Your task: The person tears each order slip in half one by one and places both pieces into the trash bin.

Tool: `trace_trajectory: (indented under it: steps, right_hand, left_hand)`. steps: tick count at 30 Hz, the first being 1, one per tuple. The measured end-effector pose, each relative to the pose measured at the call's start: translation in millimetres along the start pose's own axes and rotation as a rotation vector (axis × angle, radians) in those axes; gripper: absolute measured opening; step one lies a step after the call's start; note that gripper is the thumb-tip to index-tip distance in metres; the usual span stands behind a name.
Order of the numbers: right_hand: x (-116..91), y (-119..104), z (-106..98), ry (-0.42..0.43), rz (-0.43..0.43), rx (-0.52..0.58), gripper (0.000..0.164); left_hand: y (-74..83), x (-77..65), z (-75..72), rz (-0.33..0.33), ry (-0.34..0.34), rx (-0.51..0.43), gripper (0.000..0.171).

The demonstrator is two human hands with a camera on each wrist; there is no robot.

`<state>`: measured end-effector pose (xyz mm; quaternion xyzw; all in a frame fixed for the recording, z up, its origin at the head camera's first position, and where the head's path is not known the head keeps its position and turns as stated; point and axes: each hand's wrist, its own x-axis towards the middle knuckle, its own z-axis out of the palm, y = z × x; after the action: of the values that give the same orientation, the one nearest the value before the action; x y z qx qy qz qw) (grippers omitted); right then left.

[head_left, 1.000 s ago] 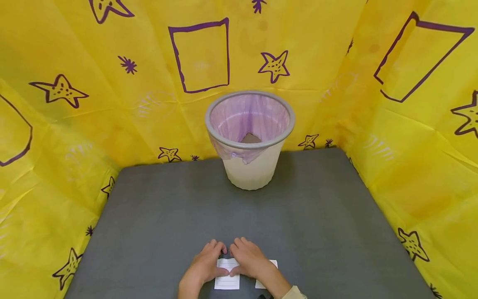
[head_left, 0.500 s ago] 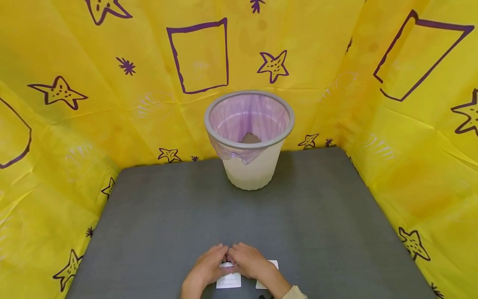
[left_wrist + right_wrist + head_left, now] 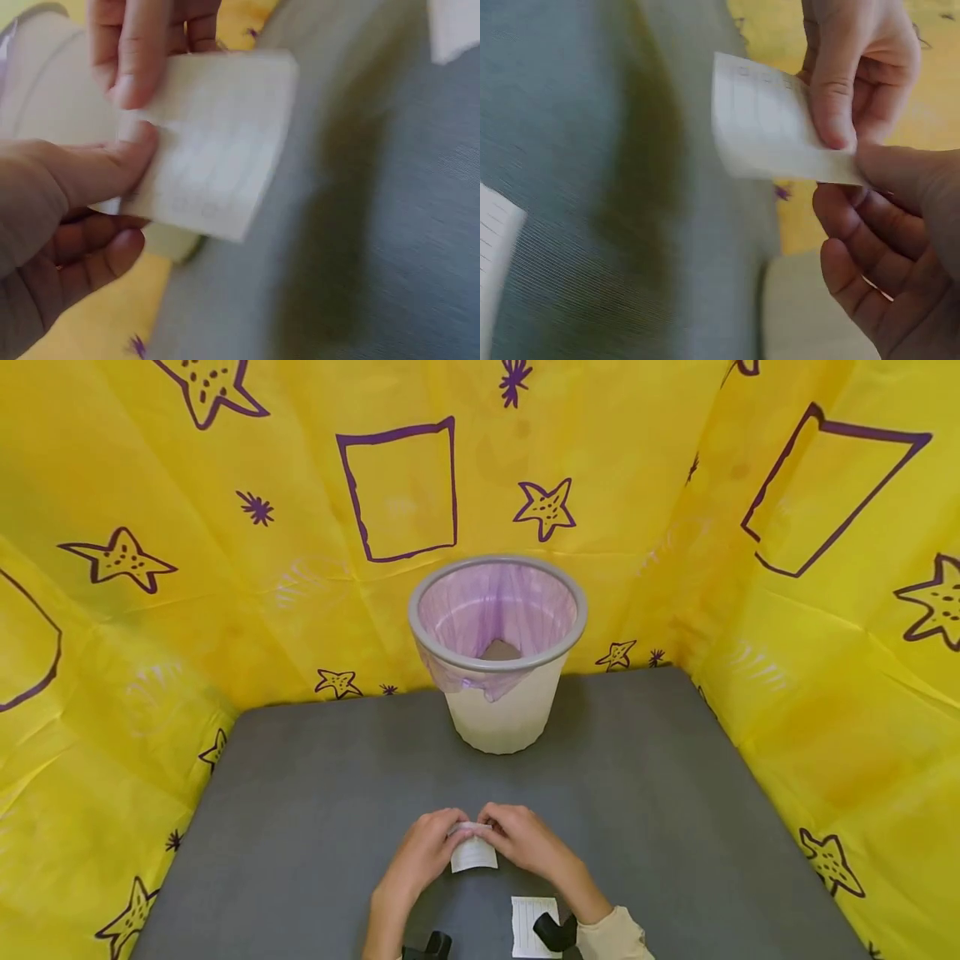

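Observation:
A small sheet of lined white paper [image 3: 474, 854] is held up above the grey table, its free edge bending toward the person. My left hand [image 3: 428, 850] pinches its upper edge between thumb and fingers. My right hand [image 3: 527, 840] pinches the same edge close beside the left one. Both thumbs lie on the printed face, as the left wrist view shows with the paper [image 3: 214, 142] between them. A second lined paper sheet [image 3: 526, 920] lies flat on the table near the right forearm, partly covered by a black wrist camera mount.
A cream waste bin [image 3: 498, 718] with a grey rim and purple liner stands at the back of the grey table [image 3: 322, 793]; something brown lies inside it. Yellow patterned cloth walls [image 3: 285, 610] enclose the back and both sides. Black camera mounts [image 3: 437, 945] sit at the wrists.
Both hands have lifted the paper off the table and moved it forward, toward the bin. The second sheet, earlier mostly behind the right forearm, now shows more fully.

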<state>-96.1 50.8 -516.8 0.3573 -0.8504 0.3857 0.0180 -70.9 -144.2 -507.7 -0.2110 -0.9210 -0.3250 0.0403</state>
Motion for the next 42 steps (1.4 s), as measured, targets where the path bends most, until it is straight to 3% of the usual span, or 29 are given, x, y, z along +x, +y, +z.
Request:
trace_trajectory:
  steps: [7, 17, 21, 26, 33, 36, 42]
  right_hand:
    - [9, 8, -22, 0.168, -0.045, 0.082, 0.006]
    - [15, 13, -28, 0.211, -0.079, 0.124, 0.010]
    - [18, 13, -29, 0.228, -0.098, 0.120, 0.010]
    - [22, 10, -32, 0.277, -0.013, 0.131, 0.009]
    - [26, 7, -28, 0.416, 0.078, 0.036, 0.007]
    - [25, 5, -27, 0.461, 0.115, -0.018, 0.006]
    - [26, 1, -30, 0.519, 0.134, -0.102, 0.005]
  left_hand:
    - [14.0, 26.2, -4.7, 0.053, 0.124, -0.056, 0.006]
    - [21.9, 38.5, 5.4, 0.111, 0.232, -0.169, 0.008]
    - [22.6, 42.2, 10.5, 0.132, 0.310, -0.173, 0.007]
    - [26.0, 46.8, 15.4, 0.181, 0.421, -0.123, 0.006]
    - [32.4, 50.2, 16.4, 0.216, 0.554, -0.042, 0.010]
    - [33.7, 49.8, 14.3, 0.205, 0.555, -0.098, 0.015]
    - [34.8, 49.1, 8.3, 0.161, 0.456, -0.251, 0.034]
